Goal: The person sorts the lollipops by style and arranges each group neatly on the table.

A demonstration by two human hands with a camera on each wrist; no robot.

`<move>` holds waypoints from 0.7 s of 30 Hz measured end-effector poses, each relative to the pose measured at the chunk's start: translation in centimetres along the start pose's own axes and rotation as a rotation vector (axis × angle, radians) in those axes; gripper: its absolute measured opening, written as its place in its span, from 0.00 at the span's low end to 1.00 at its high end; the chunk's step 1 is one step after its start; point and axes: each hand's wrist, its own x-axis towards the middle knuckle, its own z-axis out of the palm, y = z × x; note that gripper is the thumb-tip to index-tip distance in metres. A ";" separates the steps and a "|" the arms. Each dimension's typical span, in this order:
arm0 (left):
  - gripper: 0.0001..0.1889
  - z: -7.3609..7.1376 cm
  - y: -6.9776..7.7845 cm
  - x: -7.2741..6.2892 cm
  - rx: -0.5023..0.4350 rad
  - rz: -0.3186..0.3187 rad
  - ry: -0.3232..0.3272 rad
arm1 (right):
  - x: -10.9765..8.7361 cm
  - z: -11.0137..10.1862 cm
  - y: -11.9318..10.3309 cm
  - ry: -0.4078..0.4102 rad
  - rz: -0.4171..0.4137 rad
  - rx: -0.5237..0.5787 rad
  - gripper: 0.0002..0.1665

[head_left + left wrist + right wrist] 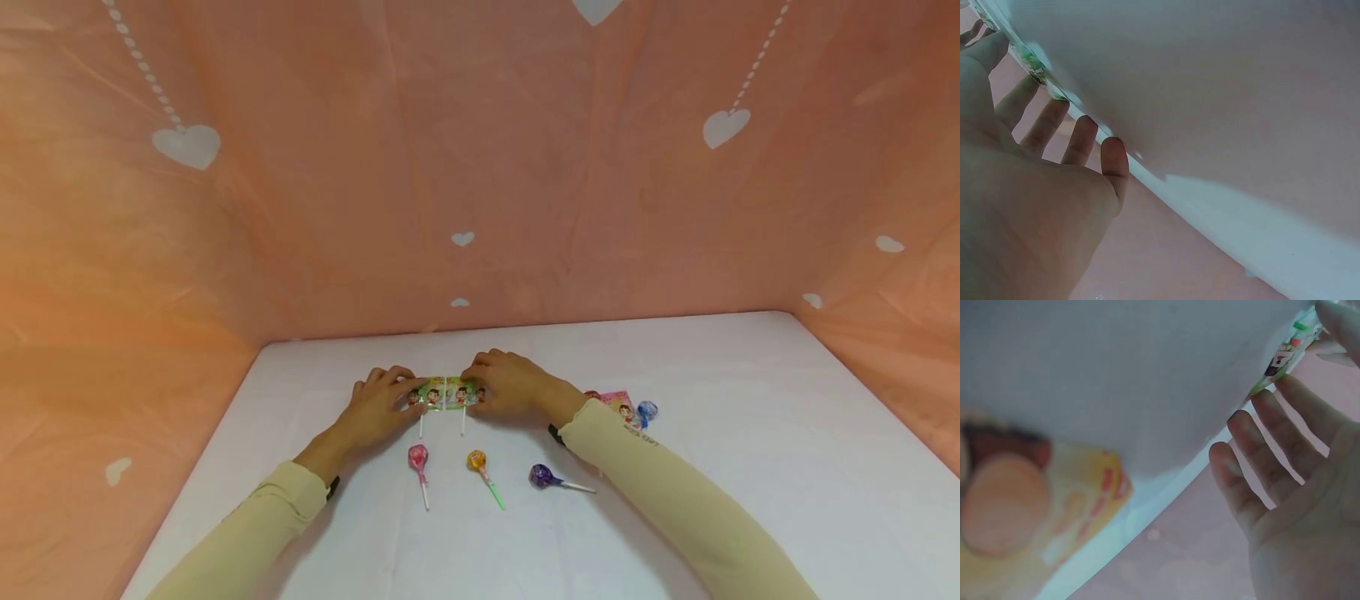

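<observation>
The left hand (381, 406) is pinching the left green packet (434, 396), the right hand (513, 387) is pinching the right green packet (455, 396); a yellow lollipop (477, 461) is lying nearer.

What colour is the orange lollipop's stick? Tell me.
The orange lollipop has a bright green stick, seen best in the head view.

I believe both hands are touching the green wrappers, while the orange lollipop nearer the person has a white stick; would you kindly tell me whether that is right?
Not quite: the head view shows that the orange lollipop has a green stick, not a white one. The left hand and right hand are indeed touching the green wrappers.
</observation>
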 end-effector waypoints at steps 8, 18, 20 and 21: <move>0.26 0.6 0.1 -0.1 0.006 -0.009 0.001 | -0.2 0.3 -0.2 -0.014 -0.008 0.025 0.30; 0.26 0.5 -0.1 -0.1 -0.009 0.002 -0.002 | -0.1 0.4 -0.2 -0.008 0.007 0.001 0.34; 0.26 0.4 -0.1 0.0 -0.008 0.004 0.002 | -0.1 0.0 0.0 0.001 0.005 -0.003 0.35; 0.26 0.4 -0.1 0.1 -0.006 0.007 0.005 | -0.1 -0.2 0.0 0.005 0.004 -0.009 0.36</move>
